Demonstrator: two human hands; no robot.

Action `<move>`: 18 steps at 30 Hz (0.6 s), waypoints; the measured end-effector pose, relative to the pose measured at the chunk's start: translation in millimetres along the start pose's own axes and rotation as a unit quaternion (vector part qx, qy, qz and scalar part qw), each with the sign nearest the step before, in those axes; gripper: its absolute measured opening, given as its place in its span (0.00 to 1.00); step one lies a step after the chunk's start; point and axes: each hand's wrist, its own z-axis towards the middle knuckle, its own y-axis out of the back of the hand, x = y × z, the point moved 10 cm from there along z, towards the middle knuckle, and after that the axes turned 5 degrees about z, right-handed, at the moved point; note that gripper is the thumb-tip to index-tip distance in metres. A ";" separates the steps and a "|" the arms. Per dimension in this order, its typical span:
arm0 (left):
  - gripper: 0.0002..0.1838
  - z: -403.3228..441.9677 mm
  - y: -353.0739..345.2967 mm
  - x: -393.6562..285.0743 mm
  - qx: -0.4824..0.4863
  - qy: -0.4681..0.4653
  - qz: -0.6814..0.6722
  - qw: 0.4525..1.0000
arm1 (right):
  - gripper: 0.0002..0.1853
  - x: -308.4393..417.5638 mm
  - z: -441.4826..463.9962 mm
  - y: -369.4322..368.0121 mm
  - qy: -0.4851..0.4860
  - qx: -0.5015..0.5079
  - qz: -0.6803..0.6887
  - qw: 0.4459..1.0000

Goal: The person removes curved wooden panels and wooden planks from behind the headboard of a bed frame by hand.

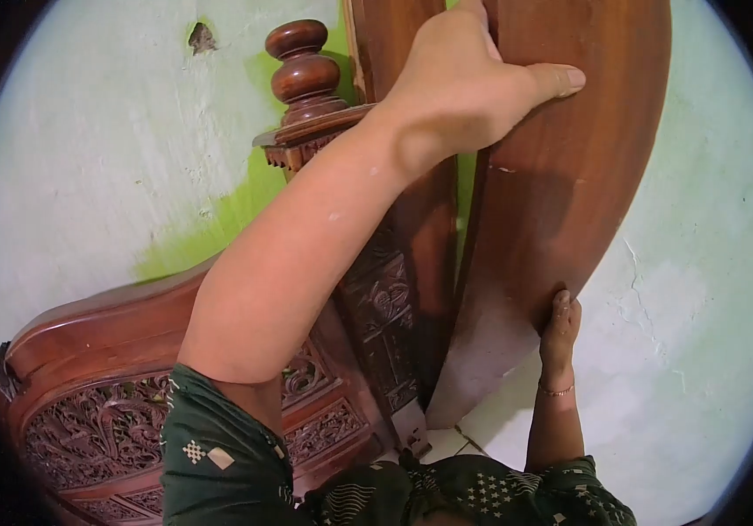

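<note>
A long, smooth brown wooden board (pixel 569 167) stands tilted at the centre right, its narrow lower end near the tiled floor. My left hand (pixel 473 74) grips its left edge high up, with the thumb across the front face and the other fingers mostly hidden at the edge. Lower down, my right hand (pixel 559 331) is closed on the board's right edge, its fingertips showing against the wood. Just left of the board is another upright brown panel (pixel 429 228), partly covered by my left arm.
A carved wooden post (pixel 385 307) and a turned finial (pixel 305 77) stand left of the boards. At lower left is a carved, curved-top panel (pixel 122 307). Behind is a pale green wall (pixel 96 149) with a hole; white floor tiles (pixel 442 445) show below.
</note>
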 end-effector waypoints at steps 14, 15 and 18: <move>0.29 -39.2 -12.7 -55.0 0.040 -0.113 0.092 0.989 | 0.42 41.0 -93.2 49.7 0.090 -0.175 -0.049 0.979; 0.29 -43.0 -11.9 -57.0 0.040 -0.116 0.090 0.988 | 0.42 43.6 -100.9 52.1 0.093 -0.175 -0.036 0.979; 0.29 -56.2 -7.8 -64.9 0.036 -0.126 0.084 0.988 | 0.42 47.8 -122.7 58.3 0.089 -0.192 0.042 0.977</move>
